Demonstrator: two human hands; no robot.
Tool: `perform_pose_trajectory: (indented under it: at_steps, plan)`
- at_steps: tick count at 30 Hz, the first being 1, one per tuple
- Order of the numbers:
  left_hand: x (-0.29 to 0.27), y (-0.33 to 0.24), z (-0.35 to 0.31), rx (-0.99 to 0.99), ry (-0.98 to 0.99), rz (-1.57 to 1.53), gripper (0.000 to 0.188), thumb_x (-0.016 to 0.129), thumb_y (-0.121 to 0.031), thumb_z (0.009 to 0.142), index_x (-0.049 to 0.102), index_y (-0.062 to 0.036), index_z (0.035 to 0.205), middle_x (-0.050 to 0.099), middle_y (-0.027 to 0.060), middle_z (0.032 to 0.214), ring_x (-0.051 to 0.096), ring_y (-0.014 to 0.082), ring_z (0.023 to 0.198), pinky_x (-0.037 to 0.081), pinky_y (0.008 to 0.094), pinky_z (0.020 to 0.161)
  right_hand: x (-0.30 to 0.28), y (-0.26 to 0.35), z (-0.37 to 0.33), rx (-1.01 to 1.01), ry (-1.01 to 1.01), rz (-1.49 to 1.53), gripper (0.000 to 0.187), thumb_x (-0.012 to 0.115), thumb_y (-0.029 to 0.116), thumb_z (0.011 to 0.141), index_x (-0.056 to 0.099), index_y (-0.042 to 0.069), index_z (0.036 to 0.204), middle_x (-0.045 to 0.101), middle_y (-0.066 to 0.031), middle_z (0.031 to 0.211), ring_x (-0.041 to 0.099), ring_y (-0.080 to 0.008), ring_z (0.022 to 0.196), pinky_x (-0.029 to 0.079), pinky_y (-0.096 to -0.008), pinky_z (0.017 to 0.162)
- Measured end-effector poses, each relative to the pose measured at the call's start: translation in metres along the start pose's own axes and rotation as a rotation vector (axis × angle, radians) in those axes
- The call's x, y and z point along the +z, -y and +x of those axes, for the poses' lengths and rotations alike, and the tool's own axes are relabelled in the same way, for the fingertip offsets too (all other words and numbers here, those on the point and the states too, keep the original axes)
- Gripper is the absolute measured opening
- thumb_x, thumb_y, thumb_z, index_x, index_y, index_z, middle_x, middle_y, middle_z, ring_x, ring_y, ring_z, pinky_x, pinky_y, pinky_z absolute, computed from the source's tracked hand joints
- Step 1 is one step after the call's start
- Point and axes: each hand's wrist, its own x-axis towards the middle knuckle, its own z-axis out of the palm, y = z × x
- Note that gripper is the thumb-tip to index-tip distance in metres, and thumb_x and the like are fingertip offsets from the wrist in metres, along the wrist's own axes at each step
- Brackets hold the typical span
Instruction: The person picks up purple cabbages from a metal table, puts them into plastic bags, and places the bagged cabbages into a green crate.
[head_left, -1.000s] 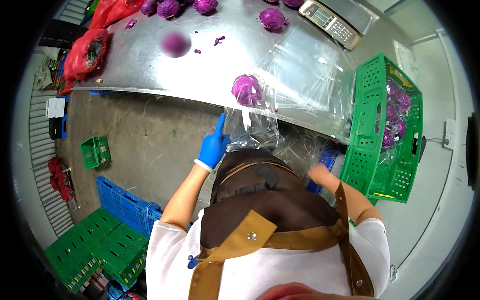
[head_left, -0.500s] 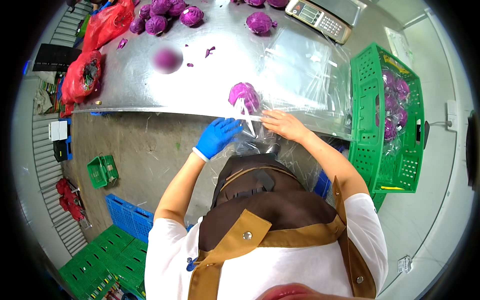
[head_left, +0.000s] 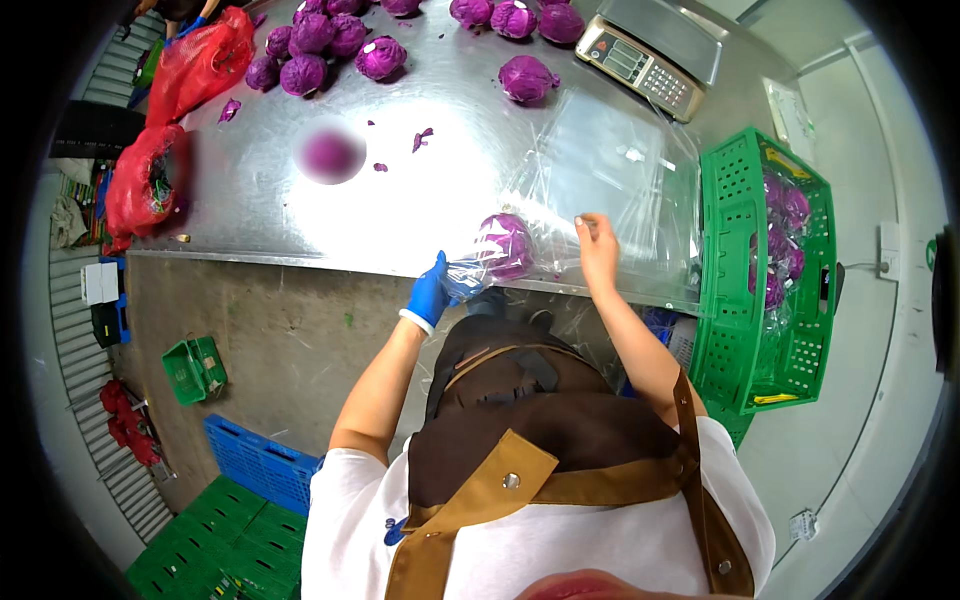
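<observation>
A purple cabbage (head_left: 507,246) in a clear plastic bag (head_left: 466,277) rests at the near edge of the metal table. My left hand (head_left: 430,294), in a blue glove with a white cuff, is closed on the gathered end of the bag, left of the cabbage. To the right of it, my bare right hand (head_left: 598,247) is raised over the table's near edge, its fingers loosely bent and nothing visible in them. Under and beyond that hand lie flat clear plastic bags (head_left: 605,150).
Several loose cabbages (head_left: 312,33) and a digital scale (head_left: 640,62) stand at the far side of the metal table (head_left: 240,225). A green crate (head_left: 728,280) with bagged cabbages is at the right. Red mesh sacks (head_left: 142,190) sit left; leaf scraps (head_left: 422,139) lie mid-table.
The bagged cabbage now sits slightly right of and lower than before. My left hand has closed on the bag's end. My right hand has lifted away from the bag toward the right.
</observation>
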Motion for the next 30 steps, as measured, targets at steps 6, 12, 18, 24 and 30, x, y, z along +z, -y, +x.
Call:
perform_pose_trajectory:
  at_steps: [6,12,18,24,30]
  plan:
    - [-0.004,0.013,0.008,-0.027,-0.034,-0.219,0.051,0.047,-0.045,0.101,0.062,0.0008,0.116,0.070,0.0104,0.101,0.068,0.0176,0.081,0.052,0.0276,0.064,0.036,0.061,-0.003,-0.871,0.661,-0.693,0.056,0.078,0.028,0.071,0.057,0.015,0.122,0.047,-0.0077,0.136,0.038,-0.0340,0.132,0.036,-0.0524,0.106]
    - [-0.035,-0.016,0.020,0.775,-0.592,0.474,0.034,0.050,-0.011,0.097,0.054,0.0026,0.128,0.061,0.0166,0.121,0.061,0.0234,0.106,0.047,0.0343,0.093,0.052,0.015,0.015,-0.667,0.674,-0.696,0.069,0.083,0.028,0.064,0.056,0.021,0.127,0.041,-0.0079,0.143,0.036,-0.0392,0.131,0.042,-0.0520,0.103]
    - [0.030,-0.020,0.052,0.486,0.286,0.732,0.061,0.052,-0.025,0.099,0.029,0.0000,0.150,0.029,0.0163,0.156,0.029,0.0258,0.143,0.023,0.0346,0.116,0.048,0.011,0.044,-0.531,0.722,-0.526,0.076,0.082,0.034,0.068,0.050,0.017,0.135,0.040,-0.0090,0.144,0.040,-0.0369,0.130,0.041,-0.0453,0.106]
    - [0.058,-0.070,0.088,-0.105,0.184,0.457,0.066,0.044,-0.056,0.098,0.050,-0.0047,0.139,0.063,0.0071,0.119,0.058,0.0149,0.102,0.047,0.0294,0.084,0.036,-0.032,0.076,0.813,0.725,0.577,0.081,0.061,0.059,0.087,0.034,0.008,0.145,0.040,-0.0139,0.146,0.039,-0.0275,0.135,0.045,-0.0487,0.101]
    - [0.159,-0.067,0.047,0.259,0.103,0.769,0.036,0.059,-0.034,0.097,0.063,-0.0053,0.118,0.056,-0.0052,0.076,0.042,0.0044,0.058,0.033,0.0204,0.051,-0.057,0.015,0.019,0.561,0.366,0.813,0.085,0.063,0.051,0.089,0.020,0.011,0.152,0.045,-0.0132,0.142,0.045,-0.0257,0.129,0.040,-0.0490,0.104]
